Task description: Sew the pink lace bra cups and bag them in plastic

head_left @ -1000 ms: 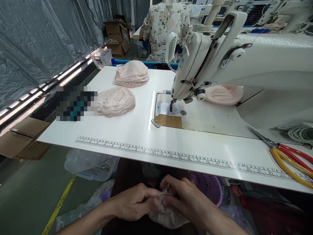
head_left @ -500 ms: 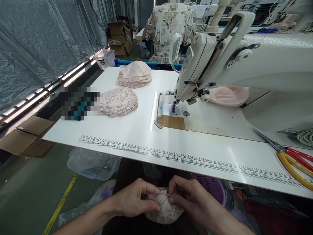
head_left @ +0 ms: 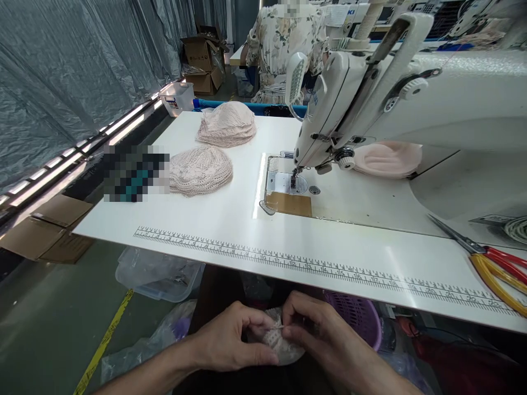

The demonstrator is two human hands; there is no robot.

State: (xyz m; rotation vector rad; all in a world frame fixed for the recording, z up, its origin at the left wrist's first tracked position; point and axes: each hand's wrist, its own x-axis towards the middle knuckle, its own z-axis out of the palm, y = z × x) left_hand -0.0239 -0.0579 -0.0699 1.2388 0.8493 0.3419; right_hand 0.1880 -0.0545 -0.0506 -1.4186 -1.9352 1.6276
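Low in front of me, below the table's front edge, a pale lace fabric piece is held between both hands. My left hand grips its left side, thumb laid across the lace and fingers curled behind. With thumb and forefinger, my right hand pinches the upper right edge, where a thin light strand shows between the hands. Part of the piece is hidden by my fingers. On the white table, two stacks of similar lace pieces lie to the left, a nearer stack and a farther stack.
A white sewing machine stands at the right, with pale pink padded cups behind its needle. Scissors with red and yellow handles lie at the right edge. Under the table are a clear plastic bin and a purple basket. A person sits ahead.
The lace piece has shifted slightly and shows less below my fingers. My left thumb has slid right across it, while my right hand keeps its pinch.
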